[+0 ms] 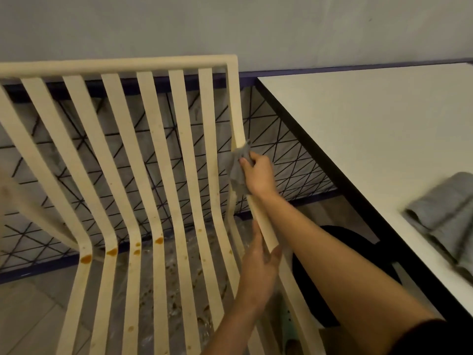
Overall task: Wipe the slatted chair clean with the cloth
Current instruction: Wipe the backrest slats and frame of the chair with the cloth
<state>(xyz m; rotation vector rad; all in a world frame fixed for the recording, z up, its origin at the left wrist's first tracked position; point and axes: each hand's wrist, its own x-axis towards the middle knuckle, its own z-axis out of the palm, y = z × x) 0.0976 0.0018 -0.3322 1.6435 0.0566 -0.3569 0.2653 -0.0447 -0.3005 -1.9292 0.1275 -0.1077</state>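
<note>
On the cream slatted chair, right hand fingers grasp a crumpled grey cloth; left hand fingers clasp its side rail.

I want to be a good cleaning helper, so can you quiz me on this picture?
1. Which hand holds the cloth? A: left. B: right.
2. True or false: the chair has no stains left.
3. Fill in: the folded towel lies on the ____.
Key: 1 B, the right hand. 2 false, orange stains remain. 3 table.
</note>
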